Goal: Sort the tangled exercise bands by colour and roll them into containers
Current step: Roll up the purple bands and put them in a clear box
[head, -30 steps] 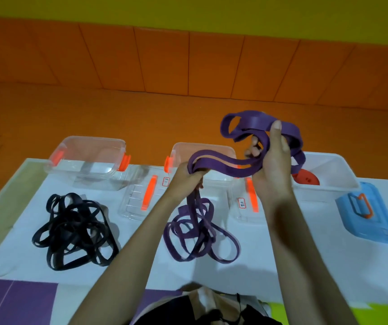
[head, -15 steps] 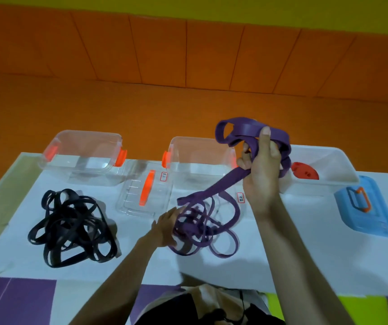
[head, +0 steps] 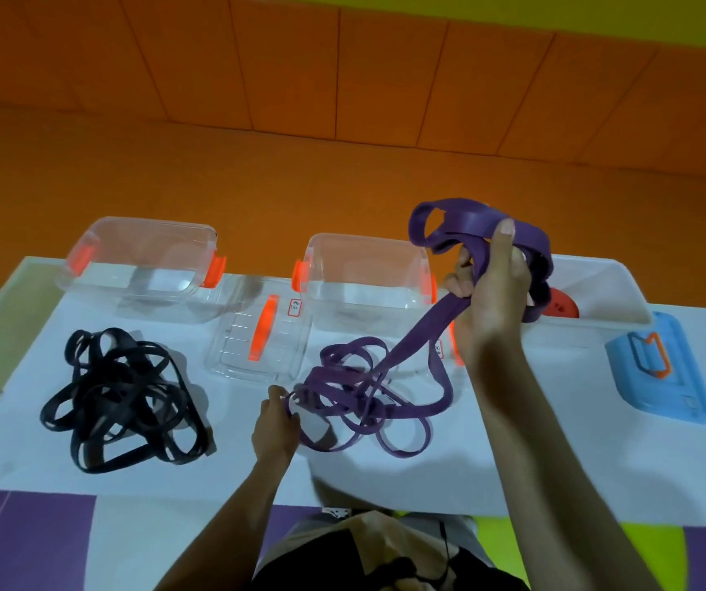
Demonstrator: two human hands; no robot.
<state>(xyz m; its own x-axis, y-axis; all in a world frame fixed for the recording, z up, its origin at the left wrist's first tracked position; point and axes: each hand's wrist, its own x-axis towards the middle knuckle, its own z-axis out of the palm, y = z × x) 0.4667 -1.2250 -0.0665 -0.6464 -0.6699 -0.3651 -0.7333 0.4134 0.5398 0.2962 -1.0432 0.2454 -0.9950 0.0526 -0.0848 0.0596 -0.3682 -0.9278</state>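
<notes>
The left hand (head: pixel 276 424) has come down from up beside the right hand (head: pixel 491 292), where it gripped the purple band (head: pixel 423 334) a second ago, to the bench (head: pixel 662 462) just below the frame's centre; its fingers (head: pixel 276 394) now pinch a loop at the left edge of the loose purple heap (head: pixel 342 377) lying there; the right hand stays raised at centre right, its fingers (head: pixel 504 232) curled round the wound purple coil (head: pixel 462 219), one finger laid up over the loops, and it has hardly shifted; a single strand slants down from that fist to the heap, taut enough to run straight; this reads as one beat of a winding cycle, the free hand gone back to fetch more slack for the next turn; much of the purple length is on the bench in crossing loops, so the roll is judged to be well short of ready for the middle clear container (head: pixel 364 270) just behind it, which looks empty, as does the left clear container (head: pixel 142 262); the black bands (head: pixel 121 398) lie in their own tangle at lower left, apart from the purple and untouched; a red roll (head: pixel 560 307) sits in the white container (head: pixel 598 287) at right, partly hidden behind the coil; a clear lid (head: pixel 261 334) with an orange handle and a blue lid (head: pixel 662 368) lie flat on the bench; the loops under the left hand may snag as they are drawn up.
</notes>
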